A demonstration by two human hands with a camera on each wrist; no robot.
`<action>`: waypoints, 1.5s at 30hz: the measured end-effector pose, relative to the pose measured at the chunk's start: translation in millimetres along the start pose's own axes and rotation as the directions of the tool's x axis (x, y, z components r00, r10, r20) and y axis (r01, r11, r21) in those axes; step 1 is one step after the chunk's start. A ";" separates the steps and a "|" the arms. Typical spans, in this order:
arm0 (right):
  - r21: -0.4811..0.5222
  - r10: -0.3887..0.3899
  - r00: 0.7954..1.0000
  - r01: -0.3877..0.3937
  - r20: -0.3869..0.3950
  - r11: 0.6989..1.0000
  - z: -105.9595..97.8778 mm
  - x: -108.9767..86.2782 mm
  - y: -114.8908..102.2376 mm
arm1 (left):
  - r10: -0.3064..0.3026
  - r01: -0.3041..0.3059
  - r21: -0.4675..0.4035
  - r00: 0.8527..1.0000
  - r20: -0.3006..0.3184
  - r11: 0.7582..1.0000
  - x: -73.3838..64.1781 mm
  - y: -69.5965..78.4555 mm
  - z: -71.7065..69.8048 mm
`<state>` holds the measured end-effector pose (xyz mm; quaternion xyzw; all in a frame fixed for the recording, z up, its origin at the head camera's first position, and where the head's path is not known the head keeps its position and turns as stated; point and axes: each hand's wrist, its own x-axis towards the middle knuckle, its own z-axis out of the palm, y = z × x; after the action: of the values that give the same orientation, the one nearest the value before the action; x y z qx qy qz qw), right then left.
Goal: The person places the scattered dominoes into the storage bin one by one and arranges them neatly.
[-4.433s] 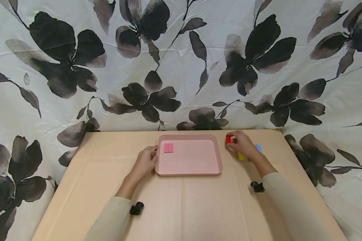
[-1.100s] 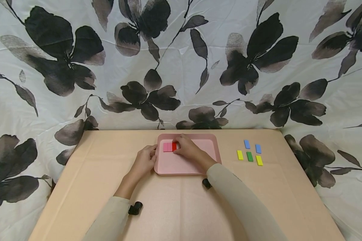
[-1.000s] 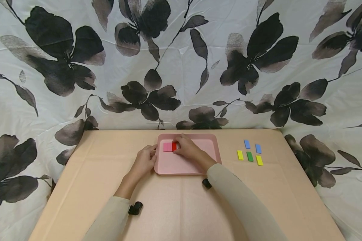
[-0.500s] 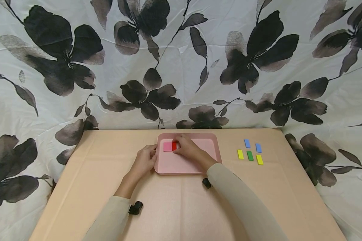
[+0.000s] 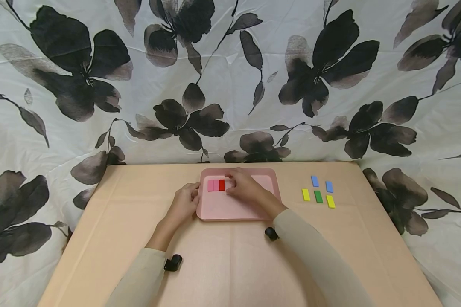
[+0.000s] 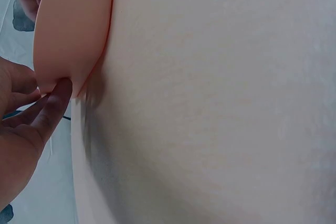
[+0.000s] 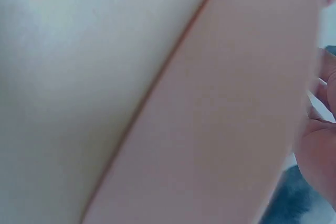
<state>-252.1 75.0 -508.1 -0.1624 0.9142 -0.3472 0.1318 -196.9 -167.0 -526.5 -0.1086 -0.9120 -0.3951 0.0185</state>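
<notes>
A shallow pink tray (image 5: 223,209) lies near the far side of the table. My left hand (image 5: 184,201) holds it by the left end, and the left wrist view shows thumb and fingers pinching the tray wall (image 6: 73,30). Inside, two pink tiles (image 5: 213,185) sit side by side at the upper left, with a red tile (image 5: 222,185) right against them. Just right of the red tile is my right hand (image 5: 247,187), over the tray, thumb and forefinger parted and nothing between them. In the right wrist view this hand (image 7: 320,145) shows only at the edge.
On the table (image 5: 230,256), right of the tray, lie two blue tiles (image 5: 314,181), two yellow tiles (image 5: 305,195) and one green tile (image 5: 318,196). A floral cloth (image 5: 253,85) hangs behind the table's far edge. Each wrist carries a small black camera (image 5: 173,263).
My right hand took the red tile from the table's right side and set it beside the pink tiles. Now it has let go and shifted slightly right. The left hand keeps its hold.
</notes>
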 end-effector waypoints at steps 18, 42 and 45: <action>0.031 -0.113 0.972 0.122 -0.205 0.992 -66.0 -61.2 20.6 | 0.006 -0.006 0.006 1.000 -0.011 1.000 -1.0 1.6 -0.3; -0.015 0.043 0.969 -0.048 -0.244 0.999 -122.7 -128.6 131.7 | 0.000 0.000 -0.011 1.000 -0.007 1.000 2.3 5.0 1.1; -0.016 0.065 0.973 -0.070 -0.220 0.997 -121.1 -131.7 142.2 | -0.010 0.010 -0.008 1.000 -0.005 1.000 1.8 4.5 0.9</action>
<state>-204.0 298.3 -499.9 -0.0936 0.9321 -0.3476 0.0398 -197.7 -163.1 -523.6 -0.1033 -0.9109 -0.3992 0.0186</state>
